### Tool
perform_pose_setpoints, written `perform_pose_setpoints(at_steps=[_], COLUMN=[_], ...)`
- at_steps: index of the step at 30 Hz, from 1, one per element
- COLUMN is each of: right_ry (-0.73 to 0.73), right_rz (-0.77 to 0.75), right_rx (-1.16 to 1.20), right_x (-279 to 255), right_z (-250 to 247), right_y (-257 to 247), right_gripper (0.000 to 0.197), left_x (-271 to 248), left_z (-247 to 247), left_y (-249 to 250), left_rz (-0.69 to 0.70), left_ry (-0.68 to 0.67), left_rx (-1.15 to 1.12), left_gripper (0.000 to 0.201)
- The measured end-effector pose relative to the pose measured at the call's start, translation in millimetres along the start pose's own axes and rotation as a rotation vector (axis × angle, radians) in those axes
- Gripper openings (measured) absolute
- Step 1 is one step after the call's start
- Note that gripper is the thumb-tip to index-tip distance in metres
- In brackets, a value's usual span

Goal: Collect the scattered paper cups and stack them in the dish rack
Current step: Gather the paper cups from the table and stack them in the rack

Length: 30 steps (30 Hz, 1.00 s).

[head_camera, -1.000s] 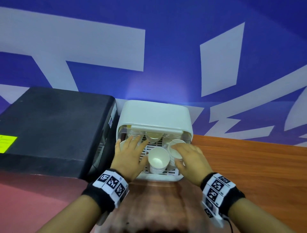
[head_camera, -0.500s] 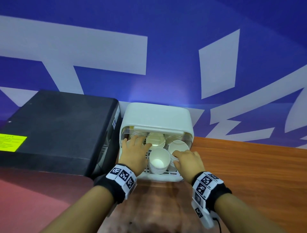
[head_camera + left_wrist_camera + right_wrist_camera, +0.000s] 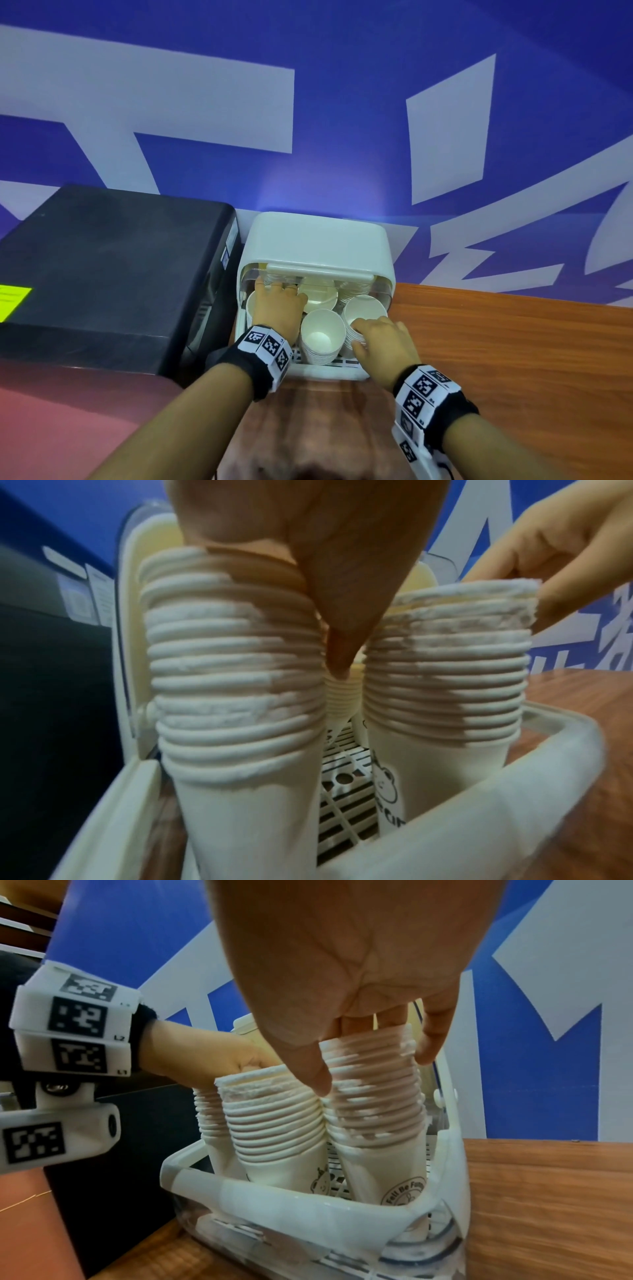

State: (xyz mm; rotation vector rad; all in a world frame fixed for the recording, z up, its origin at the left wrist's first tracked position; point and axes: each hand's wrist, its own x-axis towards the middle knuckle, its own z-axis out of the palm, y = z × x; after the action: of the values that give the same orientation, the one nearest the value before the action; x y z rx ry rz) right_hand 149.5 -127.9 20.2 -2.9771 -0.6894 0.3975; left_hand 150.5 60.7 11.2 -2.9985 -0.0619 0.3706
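Bare forearms (image 3: 205,404) — black wristbands (image 3: 238,365); checkered tags (image 3: 267,344)

Brown wood-grain surface (image 3: 513,342). At its left edge stands a big black box-like appliance (image 3: 113,274), rear side near the wall. Yellow label (image 3: 13,301) on top of the appliance, far left. Behind: blue wall (image 3: 342,51) w/ large white shapes. Front-left corner looks reddish-pink.
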Motion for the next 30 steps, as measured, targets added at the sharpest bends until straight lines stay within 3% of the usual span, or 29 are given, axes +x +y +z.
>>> perform_pose_setpoints(at_steps=[7, 13, 22, 26, 30], right_ry=[-0.002, -0.007, 0.001, 0.035, 0.039], right_rz=[0.007, 0.006, 0.008, -0.011, -0.036], right_rx=[0.014, 0.014, 0.017, -0.022, -0.073], right_x=[0.2, 0.5, -2.7, -5.6, -10.8], right_z=[2.0, 1.3, -0.2, -3.9, -10.1], right_y=[1.2, 1.2, 1.3, 1.5, 2.7], right_gripper=[0.023, 0.024, 0.029, 0.031, 0.031], left_x=[4.3, 7.5, -33.1, -55.3, -63.5], left_z=[-0.9, 1.7, 18.0, 19.4, 19.0], left_y=[1.9, 3.5, -14.7, -11.1, -1.9], left_rz=[-0.075, -0.103, 0.057, 0.193, 0.299], left_ry=[0.164, 0.149, 0.199, 0.293, 0.196], left_rx=[-0.130, -0.151, -0.375, -0.434, -0.342], left_gripper=[0.035, 0.040, 0.049, 0.054, 0.048])
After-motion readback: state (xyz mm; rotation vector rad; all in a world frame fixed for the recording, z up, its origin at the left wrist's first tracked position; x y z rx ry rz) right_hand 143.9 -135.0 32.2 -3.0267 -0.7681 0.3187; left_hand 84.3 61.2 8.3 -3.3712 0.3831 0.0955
